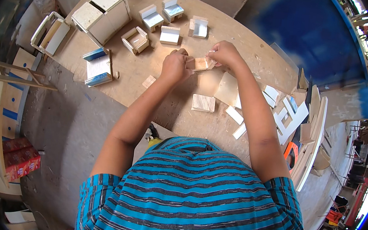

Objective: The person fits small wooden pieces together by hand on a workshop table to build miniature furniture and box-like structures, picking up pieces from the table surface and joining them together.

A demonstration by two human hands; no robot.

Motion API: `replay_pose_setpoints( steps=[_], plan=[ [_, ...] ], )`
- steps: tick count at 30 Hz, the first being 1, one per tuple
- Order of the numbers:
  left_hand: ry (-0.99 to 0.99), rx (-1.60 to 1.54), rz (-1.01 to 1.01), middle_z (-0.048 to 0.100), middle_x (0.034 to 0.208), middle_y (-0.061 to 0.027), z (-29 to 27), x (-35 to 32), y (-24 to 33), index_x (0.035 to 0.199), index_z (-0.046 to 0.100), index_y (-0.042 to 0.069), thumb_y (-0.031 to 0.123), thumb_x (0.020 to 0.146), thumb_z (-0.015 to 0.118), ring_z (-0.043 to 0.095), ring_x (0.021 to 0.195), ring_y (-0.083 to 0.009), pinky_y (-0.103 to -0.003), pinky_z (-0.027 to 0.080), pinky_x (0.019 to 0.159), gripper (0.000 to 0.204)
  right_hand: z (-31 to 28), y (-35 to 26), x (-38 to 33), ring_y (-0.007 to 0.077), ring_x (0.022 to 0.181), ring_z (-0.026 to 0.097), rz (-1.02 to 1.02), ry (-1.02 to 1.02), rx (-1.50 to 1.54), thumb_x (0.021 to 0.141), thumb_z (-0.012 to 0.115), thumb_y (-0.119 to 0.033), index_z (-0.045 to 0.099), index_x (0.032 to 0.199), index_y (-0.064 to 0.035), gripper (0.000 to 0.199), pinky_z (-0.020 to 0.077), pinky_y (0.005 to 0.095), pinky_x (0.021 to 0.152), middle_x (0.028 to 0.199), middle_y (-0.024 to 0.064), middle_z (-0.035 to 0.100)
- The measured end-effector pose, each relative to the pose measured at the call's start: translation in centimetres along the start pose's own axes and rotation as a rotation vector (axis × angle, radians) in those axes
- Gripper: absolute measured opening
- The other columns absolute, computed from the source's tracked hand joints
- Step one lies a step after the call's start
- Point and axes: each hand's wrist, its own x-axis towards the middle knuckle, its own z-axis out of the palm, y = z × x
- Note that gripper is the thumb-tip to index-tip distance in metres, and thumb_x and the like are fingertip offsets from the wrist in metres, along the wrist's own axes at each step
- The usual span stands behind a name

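Over the middle of the wooden table, my left hand is closed on the left end of a small pale wooden piece. My right hand pinches at the piece's right end, where a short upright part stands; the fingertips partly hide it. Just nearer to me lies a loose rectangular wood block. A smaller wood offcut is beside my left forearm. Beyond my hands stand several miniature wooden chairs, among them one with a white seat and another at the right.
The table also holds a cream box-like cabinet, a hollow wooden frame and a blue-ended wooden piece. White cut strips and panels are heaped at the right, near an orange-handled tool. A blue panel rises behind.
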Motion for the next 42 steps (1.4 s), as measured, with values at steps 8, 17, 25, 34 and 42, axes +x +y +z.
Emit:
replay_pose_setpoints(
  steps=[8, 17, 25, 34, 42],
  plan=[
    [-0.025, -0.028, -0.029, 0.063, 0.103, -0.0077, 0.0, 0.2, 0.0, 0.102, 0.073, 0.01, 0.015, 0.058, 0.082, 0.06, 0.096, -0.0282, -0.037, 0.049, 0.082, 0.045, 0.4, -0.4, -1.3, 0.0222, 0.06, 0.068, 0.022, 0.078, 0.047, 0.073, 0.073, -0.029, 0.068, 0.092, 0.0013, 0.036, 0.0544, 0.036, 0.059, 0.074, 0.0169, 0.068],
    [0.037, -0.066, -0.009, 0.063, 0.097, -0.0066, 0.3, 0.2, -0.7, 0.093, 0.074, 0.014, 0.015, 0.058, 0.08, 0.06, 0.091, -0.0287, -0.039, 0.051, 0.078, 0.036, 1.1, -0.3, -1.7, 0.0252, 0.065, 0.068, 0.078, 0.039, -0.005, 0.083, 0.06, -0.041, 0.068, 0.093, -0.0004, 0.042, 0.0531, 0.0357, 0.068, 0.078, 0.0153, 0.068],
    [0.049, -0.07, 0.027, 0.062, 0.096, -0.0088, 1.1, 0.4, -1.7, 0.097, 0.073, 0.01, 0.016, 0.054, 0.083, 0.061, 0.089, -0.0287, -0.038, 0.05, 0.077, 0.045, 1.0, 1.0, -1.2, 0.019, 0.068, 0.065, 0.083, -0.071, 0.313, 0.087, 0.058, -0.033, 0.066, 0.095, 0.0002, 0.035, 0.0544, 0.0301, 0.064, 0.083, 0.011, 0.065],
    [0.01, -0.092, -0.046, 0.062, 0.092, -0.0087, 0.7, 0.4, -1.1, 0.095, 0.072, 0.011, 0.016, 0.053, 0.084, 0.06, 0.089, -0.0294, -0.039, 0.049, 0.078, 0.044, 2.4, 1.7, -1.4, 0.0162, 0.069, 0.063, 0.074, 0.062, 0.265, 0.086, 0.06, -0.038, 0.067, 0.095, 0.0004, 0.04, 0.054, 0.0293, 0.063, 0.079, 0.009, 0.065],
    [-0.032, -0.074, 0.017, 0.063, 0.097, -0.0089, 0.3, 0.5, -0.9, 0.097, 0.07, 0.01, 0.017, 0.056, 0.083, 0.059, 0.093, -0.0302, -0.04, 0.05, 0.081, 0.044, 2.8, 2.4, -2.5, 0.0268, 0.073, 0.067, -0.009, 0.169, 0.189, 0.081, 0.059, -0.052, 0.066, 0.101, -0.0014, 0.054, 0.0505, 0.0363, 0.072, 0.085, 0.0177, 0.068]
  ],
)
